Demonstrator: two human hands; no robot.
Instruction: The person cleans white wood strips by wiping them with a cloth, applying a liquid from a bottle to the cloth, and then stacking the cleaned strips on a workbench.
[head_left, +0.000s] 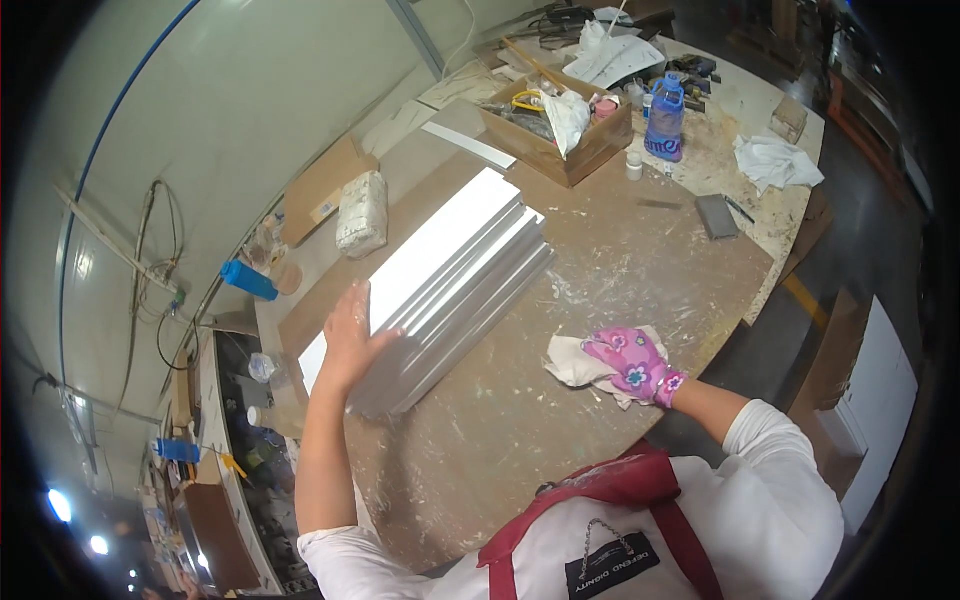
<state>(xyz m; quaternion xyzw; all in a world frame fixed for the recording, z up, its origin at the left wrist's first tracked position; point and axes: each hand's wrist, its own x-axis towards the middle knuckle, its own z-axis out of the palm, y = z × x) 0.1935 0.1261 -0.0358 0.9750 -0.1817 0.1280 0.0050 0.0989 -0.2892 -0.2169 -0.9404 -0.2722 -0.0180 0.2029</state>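
A stack of long white boards (pixel 440 245) lies slantwise on the brown work table, its layers slightly offset. My bare left hand (pixel 355 335) rests on the near left end of the stack, thumb spread away from the fingers. At the table's right front, my right hand (pixel 630 362) wears a pink flowered glove. It presses a crumpled off-white cloth (pixel 572 362) against the tabletop, with cloth showing on both sides of the glove. The fingertips of that hand are partly hidden in the cloth's folds.
Behind the stack stand a cardboard box (pixel 575 160) of odds and ends and a blue bottle (pixel 665 120). A grey block (pixel 717 217) lies at the right. Left of the stack are a wrapped white bundle (pixel 362 215) and a blue bottle lying down (pixel 249 280). White smears mark the table (pixel 600 280).
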